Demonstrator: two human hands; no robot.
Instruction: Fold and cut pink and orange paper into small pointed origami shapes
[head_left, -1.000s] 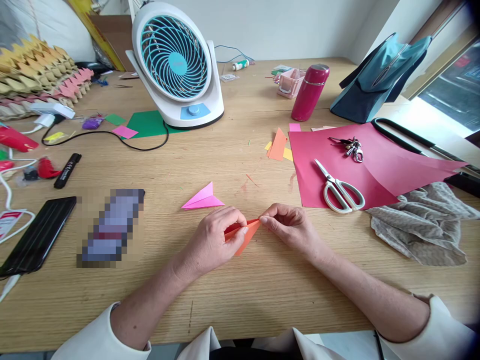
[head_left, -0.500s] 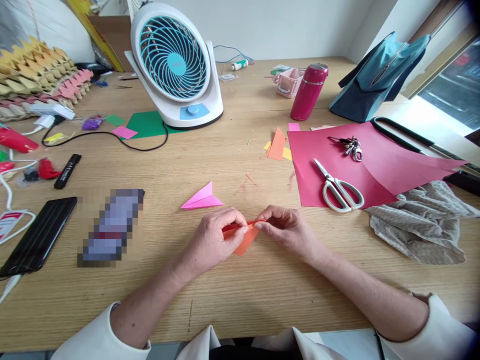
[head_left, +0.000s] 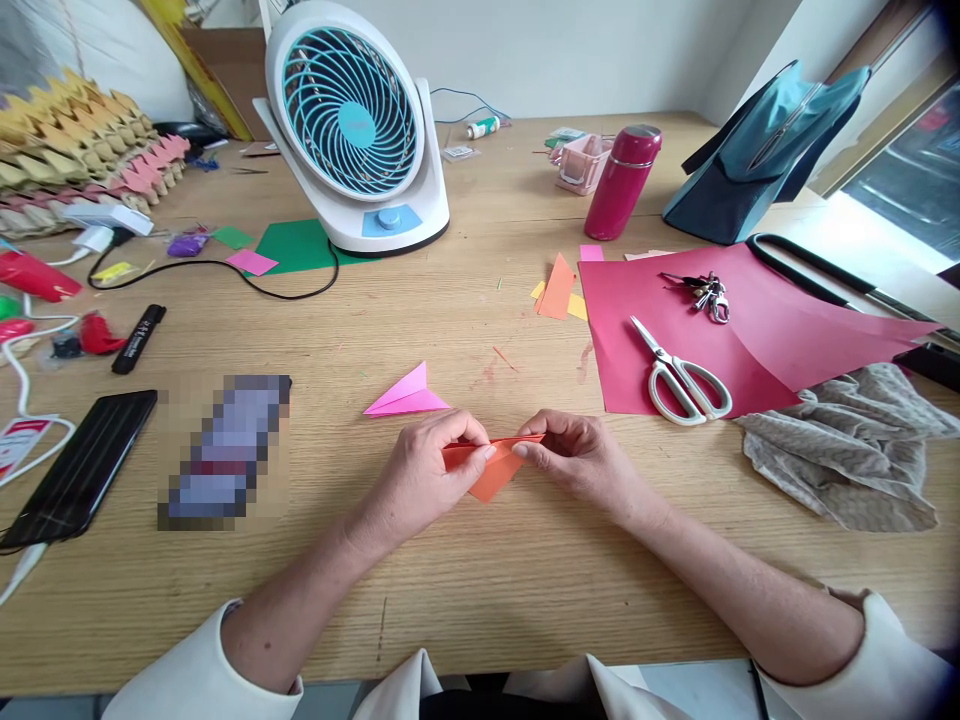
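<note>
An orange piece of folded paper (head_left: 491, 477) is held just over the table near its front, a pointed flap hanging down toward me. My left hand (head_left: 442, 460) pinches its upper edge between thumb and fingers on the left. At the right end of the same edge, my right hand (head_left: 574, 452) pinches it too, thumb in front. Part of the paper is hidden behind the fingers. Just beyond my left hand lies a pink folded paper piece (head_left: 407, 393) with a sharp point to the left.
Scissors (head_left: 686, 385) and keys (head_left: 709, 295) lie on red paper (head_left: 619, 340) at right, beside a grey cloth (head_left: 847, 450). Behind stand a fan (head_left: 397, 220), a pink flask (head_left: 622, 185) and a teal bag (head_left: 720, 200). A phone (head_left: 79, 470) and a marker (head_left: 139, 340) are at left.
My hands remain pinched on the orange paper. Its hanging flap has tilted up slightly, and a bit more of its top edge shows at my right fingers.
</note>
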